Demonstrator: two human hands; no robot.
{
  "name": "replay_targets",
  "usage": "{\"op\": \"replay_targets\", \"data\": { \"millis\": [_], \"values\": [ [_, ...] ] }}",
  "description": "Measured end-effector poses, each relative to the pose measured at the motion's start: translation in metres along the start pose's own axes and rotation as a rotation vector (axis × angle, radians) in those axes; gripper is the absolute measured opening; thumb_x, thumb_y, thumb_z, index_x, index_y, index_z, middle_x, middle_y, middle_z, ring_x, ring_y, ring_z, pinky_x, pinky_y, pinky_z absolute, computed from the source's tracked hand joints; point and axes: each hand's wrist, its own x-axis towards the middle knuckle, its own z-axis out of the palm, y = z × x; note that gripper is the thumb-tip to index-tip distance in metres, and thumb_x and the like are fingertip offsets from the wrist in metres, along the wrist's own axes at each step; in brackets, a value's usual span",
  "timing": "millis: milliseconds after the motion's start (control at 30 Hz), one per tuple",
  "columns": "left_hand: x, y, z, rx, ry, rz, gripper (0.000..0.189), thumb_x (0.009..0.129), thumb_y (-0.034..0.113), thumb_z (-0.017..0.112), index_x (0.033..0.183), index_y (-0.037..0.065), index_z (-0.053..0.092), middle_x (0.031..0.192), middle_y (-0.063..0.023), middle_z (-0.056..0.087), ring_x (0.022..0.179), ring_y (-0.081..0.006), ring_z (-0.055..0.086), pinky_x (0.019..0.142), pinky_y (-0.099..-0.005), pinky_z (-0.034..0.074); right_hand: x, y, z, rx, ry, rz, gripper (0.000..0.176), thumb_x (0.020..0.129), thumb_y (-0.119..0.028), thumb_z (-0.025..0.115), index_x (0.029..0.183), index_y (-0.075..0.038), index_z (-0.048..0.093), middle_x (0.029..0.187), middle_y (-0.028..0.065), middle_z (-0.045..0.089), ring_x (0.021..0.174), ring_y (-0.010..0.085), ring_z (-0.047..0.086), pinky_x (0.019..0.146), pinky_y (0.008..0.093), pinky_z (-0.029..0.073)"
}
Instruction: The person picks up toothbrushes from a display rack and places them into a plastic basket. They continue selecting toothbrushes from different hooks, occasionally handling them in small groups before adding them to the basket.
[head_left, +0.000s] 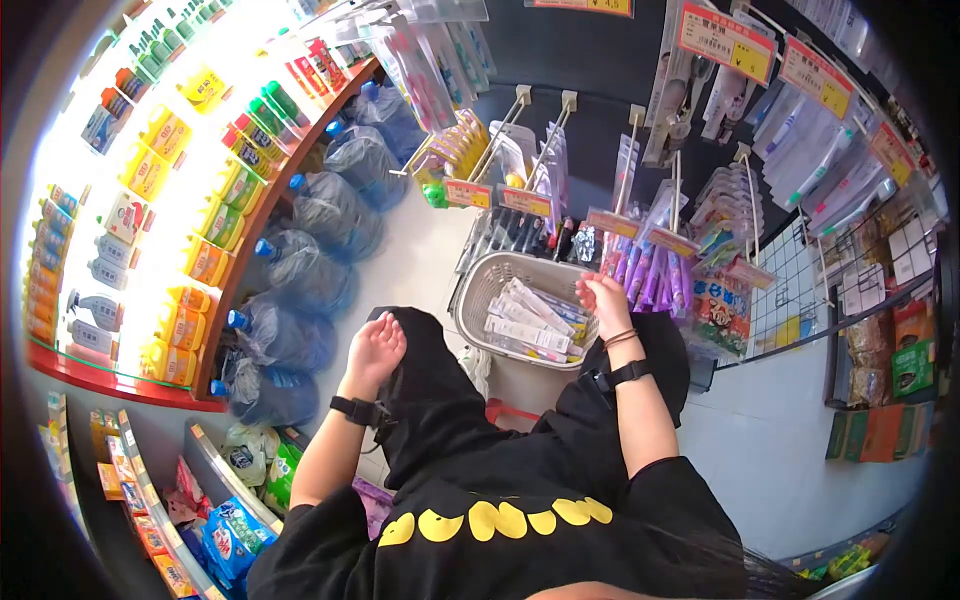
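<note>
My left hand (377, 350) rests palm up by my left knee, fingers loosely bent and nothing in them. My right hand (602, 300) is at the right rim of a light grey plastic basket (466, 318), near my right knee. Its fingers are half curled and I see nothing held. Inside the basket lie several slim packaged items (530, 320), pen-like, in clear and white wrappers. Purple packaged sticks (655, 278) hang just beyond my right hand.
Hooks with hanging packs (430, 80) and price tags (728, 42) face me. Large blue water bottles (305, 270) line the floor at left, below a lit shelf of bottles (165, 140). Blue bags (235, 535) fill a lower left shelf. A wire rack (790, 300) stands right.
</note>
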Motion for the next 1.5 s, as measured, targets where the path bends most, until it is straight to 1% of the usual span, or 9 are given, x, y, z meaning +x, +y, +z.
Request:
{"op": "replay_targets", "data": {
  "millis": [200,467,600,767,933,1200,1333,1400,1500],
  "values": [
    [0.059,-0.039,0.043,0.016,-0.269,-0.187,0.016,0.086,0.009,0.055,0.101,0.003,0.055,0.094,-0.0058,0.06,0.089,-0.0203,0.057,0.083,-0.0344,0.047,-0.001,0.013,0.012,-0.018,0.005,0.071,0.016,0.087,-0.009,0.051,0.098,-0.005,0.062,0.084,0.0049,0.066,0.067,0.0099,0.063,0.054,0.0193,0.048],
    [0.121,-0.083,-0.012,0.01,0.145,-0.172,0.01,0.085,0.012,0.054,0.093,0.006,0.055,0.087,-0.0022,0.059,0.08,-0.0161,0.057,0.074,-0.0297,0.048,-0.004,0.026,0.009,-0.127,0.038,0.069,0.016,0.089,-0.009,0.05,0.1,-0.004,0.061,0.085,0.0048,0.066,0.071,0.0107,0.062,0.058,0.0211,0.049],
    [0.109,-0.092,0.009,0.119,-0.15,-0.191,0.011,0.085,0.015,0.057,0.093,0.008,0.057,0.086,-0.0004,0.059,0.081,-0.0154,0.056,0.075,-0.03,0.047,-0.006,0.034,0.008,-0.262,0.018,0.013,0.015,0.089,-0.011,0.051,0.099,-0.004,0.061,0.084,0.0027,0.066,0.071,0.0098,0.062,0.06,0.0212,0.049],
    [0.111,-0.097,0.016,0.173,-0.104,-0.26,0.015,0.085,0.017,0.056,0.097,0.008,0.057,0.09,-0.0002,0.06,0.083,-0.0158,0.056,0.075,-0.0296,0.046,-0.019,0.038,0.022,-0.369,-0.002,0.051,0.019,0.091,-0.013,0.05,0.103,-0.004,0.061,0.089,0.0043,0.065,0.077,0.0106,0.062,0.065,0.022,0.049],
    [0.119,-0.092,0.016,0.08,-0.074,-0.185,0.016,0.086,0.018,0.055,0.097,0.007,0.057,0.09,-0.0007,0.06,0.081,-0.0143,0.055,0.073,-0.0287,0.046,-0.067,-0.04,0.121,-0.507,-0.374,-0.313,0.02,0.09,-0.006,0.054,0.109,-0.002,0.056,0.103,0.0049,0.061,0.094,0.0092,0.058,0.083,0.0249,0.047],
    [0.115,-0.079,0.025,-0.004,-0.056,-0.107,0.01,0.087,0.019,0.055,0.083,0.01,0.058,0.078,0.0027,0.06,0.071,-0.0107,0.056,0.066,-0.0247,0.046,-0.025,-0.189,0.264,-0.771,-0.392,-0.955,0.047,0.079,-0.02,0.069,0.117,0.0,0.05,0.108,0.0128,0.057,0.1,0.0203,0.056,0.085,0.0321,0.047],
    [0.134,-0.07,0.004,-0.162,-0.126,0.004,0.011,0.088,0.019,0.054,0.084,0.01,0.058,0.075,0.0038,0.058,0.069,-0.01,0.055,0.066,-0.0246,0.045,0.035,-0.222,0.307,-0.965,-0.206,-1.007,0.059,0.071,-0.029,0.076,0.113,0.005,0.051,0.103,0.0179,0.058,0.099,0.0208,0.057,0.084,0.0331,0.048],
    [0.125,-0.057,0.01,-0.179,-0.016,0.079,0.01,0.087,0.02,0.057,0.083,0.01,0.058,0.074,0.0044,0.058,0.068,-0.01,0.054,0.066,-0.0241,0.045,0.071,-0.24,0.32,-0.94,-0.4,-0.916,0.041,0.074,-0.021,0.073,0.103,0.003,0.058,0.095,0.0151,0.062,0.095,0.0197,0.059,0.082,0.0324,0.048],
    [0.136,-0.05,-0.001,-0.191,-0.012,0.071,0.011,0.084,0.022,0.061,0.089,0.012,0.06,0.076,0.0055,0.058,0.066,-0.0099,0.054,0.061,-0.0242,0.045,0.074,-0.239,0.336,-0.838,-0.16,-0.981,0.063,0.074,-0.02,0.074,0.118,0.008,0.039,0.102,0.0168,0.058,0.089,0.0223,0.059,0.075,0.0319,0.051]
  ]
}}
